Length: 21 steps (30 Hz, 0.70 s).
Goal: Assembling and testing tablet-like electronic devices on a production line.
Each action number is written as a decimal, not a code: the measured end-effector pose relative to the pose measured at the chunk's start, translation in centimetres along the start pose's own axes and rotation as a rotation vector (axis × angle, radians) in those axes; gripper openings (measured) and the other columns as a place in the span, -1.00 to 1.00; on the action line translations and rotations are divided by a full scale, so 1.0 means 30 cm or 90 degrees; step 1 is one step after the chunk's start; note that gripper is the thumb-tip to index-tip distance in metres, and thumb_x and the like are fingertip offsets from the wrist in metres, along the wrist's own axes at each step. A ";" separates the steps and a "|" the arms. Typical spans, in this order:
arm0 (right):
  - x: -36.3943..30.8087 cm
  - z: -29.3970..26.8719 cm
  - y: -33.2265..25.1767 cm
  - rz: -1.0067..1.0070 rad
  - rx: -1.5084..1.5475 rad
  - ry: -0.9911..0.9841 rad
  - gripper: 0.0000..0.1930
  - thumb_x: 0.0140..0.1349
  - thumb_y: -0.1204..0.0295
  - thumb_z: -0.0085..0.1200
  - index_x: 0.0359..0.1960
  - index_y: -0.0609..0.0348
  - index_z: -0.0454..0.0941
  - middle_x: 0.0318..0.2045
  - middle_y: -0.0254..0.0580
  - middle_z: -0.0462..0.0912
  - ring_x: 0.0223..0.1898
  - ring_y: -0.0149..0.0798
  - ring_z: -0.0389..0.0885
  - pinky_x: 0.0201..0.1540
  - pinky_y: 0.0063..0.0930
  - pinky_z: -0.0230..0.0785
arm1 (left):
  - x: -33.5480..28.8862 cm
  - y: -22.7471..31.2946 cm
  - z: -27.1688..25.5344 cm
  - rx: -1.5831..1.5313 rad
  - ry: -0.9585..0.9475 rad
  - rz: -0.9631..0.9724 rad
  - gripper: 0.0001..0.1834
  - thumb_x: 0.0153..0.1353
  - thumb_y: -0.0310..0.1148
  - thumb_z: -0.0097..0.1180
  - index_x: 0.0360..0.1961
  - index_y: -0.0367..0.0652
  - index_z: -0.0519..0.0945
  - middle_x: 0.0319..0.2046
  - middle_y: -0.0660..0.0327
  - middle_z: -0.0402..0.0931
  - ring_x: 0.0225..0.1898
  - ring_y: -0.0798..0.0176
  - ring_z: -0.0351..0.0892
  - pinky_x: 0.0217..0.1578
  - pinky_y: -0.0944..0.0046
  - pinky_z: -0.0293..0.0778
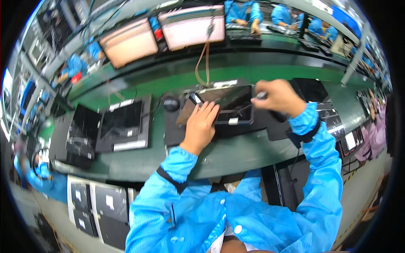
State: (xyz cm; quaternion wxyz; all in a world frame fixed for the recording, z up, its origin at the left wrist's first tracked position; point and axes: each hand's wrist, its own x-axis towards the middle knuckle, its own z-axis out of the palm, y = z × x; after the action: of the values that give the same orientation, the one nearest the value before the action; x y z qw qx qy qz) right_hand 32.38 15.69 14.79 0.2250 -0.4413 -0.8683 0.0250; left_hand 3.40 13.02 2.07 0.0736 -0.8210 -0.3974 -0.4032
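Observation:
A dark, glossy flat screen panel (pixel 234 93) lies on a black mat in front of me, with a small white label at its near edge. My left hand (pixel 200 128) rests on the panel's left part, fingers stretched out and flat. By its fingertips is a small dark piece with a pale edge (pixel 195 99). Above the panel's right end, my right hand (pixel 276 98) is closed, smeared a little by motion. A small dark grey end (pixel 261 95) shows at its fingers; the kind of thing it holds is not clear.
More dark screen panels (pixel 122 120) lie to the left, and others (pixel 312 90) to the right. A black round object (pixel 171 103) sits left of the mat. A tan strap loop (pixel 202 63) hangs over the bench (pixel 190 162). Two lit screens (pixel 194 27) and co-workers (pixel 242 12) are beyond.

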 end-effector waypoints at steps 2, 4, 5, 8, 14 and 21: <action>-0.001 -0.035 -0.067 -0.026 -0.114 0.128 -0.63 0.03 0.22 0.41 -0.17 0.13 0.69 -0.30 -0.07 0.69 -0.20 -0.02 0.67 -0.09 -0.15 0.46 | -0.022 0.032 -0.134 -0.023 0.062 0.001 -0.38 -0.07 -0.75 0.12 0.13 -0.28 0.62 0.11 -0.06 0.63 0.16 -0.12 0.64 0.21 -0.06 0.53; -0.018 0.000 -0.144 -0.158 -0.255 0.325 -0.57 0.05 0.31 0.40 -0.01 0.11 0.67 -0.06 -0.10 0.64 0.08 0.04 0.53 0.19 -0.09 0.30 | -0.087 0.097 -0.278 -0.129 0.154 -0.097 -0.54 0.11 -0.68 0.13 0.08 -0.26 0.63 0.07 -0.03 0.65 0.11 -0.05 0.67 0.16 0.00 0.56; -0.028 0.063 -0.178 -0.168 -0.183 0.333 -0.58 0.04 0.42 0.38 0.00 0.11 0.67 -0.09 -0.07 0.63 0.04 0.05 0.55 0.15 -0.10 0.34 | -0.149 0.116 -0.336 -0.239 0.242 -0.164 -0.70 0.29 -0.61 0.14 0.03 -0.25 0.65 0.02 0.00 0.68 0.06 0.02 0.69 0.10 0.06 0.59; -0.009 0.360 -0.335 -0.240 0.102 0.119 -0.54 0.01 0.51 0.33 0.04 0.14 0.65 -0.04 -0.02 0.61 0.12 0.04 0.52 0.19 -0.10 0.34 | -0.472 0.132 -0.540 -0.409 0.427 -0.415 -0.77 0.48 -0.50 0.05 0.08 -0.26 0.60 -0.01 0.09 0.66 -0.01 0.15 0.68 0.03 0.12 0.61; 0.158 0.678 -0.682 -0.626 -0.149 -0.051 -0.73 0.08 0.42 0.20 -0.16 0.20 0.66 -0.18 -0.16 0.59 0.02 -0.13 0.53 0.26 -0.15 0.34 | -0.813 0.180 -0.750 -0.672 0.641 -0.768 -0.59 0.47 -0.46 0.04 0.30 -0.22 0.39 0.09 0.08 0.58 0.08 0.09 0.65 0.07 0.05 0.62; 0.192 0.631 -0.800 -0.578 0.068 -0.134 -0.89 0.17 0.41 0.18 -0.39 0.12 0.49 -0.35 -0.23 0.57 -0.34 -0.17 0.59 -0.21 -0.30 0.45 | -0.953 0.258 -0.792 -0.677 0.664 -0.827 -0.44 0.28 -0.58 0.17 0.31 -0.29 0.36 0.14 0.04 0.50 0.15 0.11 0.56 0.18 0.08 0.52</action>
State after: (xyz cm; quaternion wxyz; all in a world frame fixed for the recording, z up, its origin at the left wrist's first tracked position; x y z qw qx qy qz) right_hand 3.49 8.49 5.72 0.1463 0.0007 -0.9892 0.0132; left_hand -15.71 -19.64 -1.20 -0.3744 -0.0894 -0.4559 -0.8025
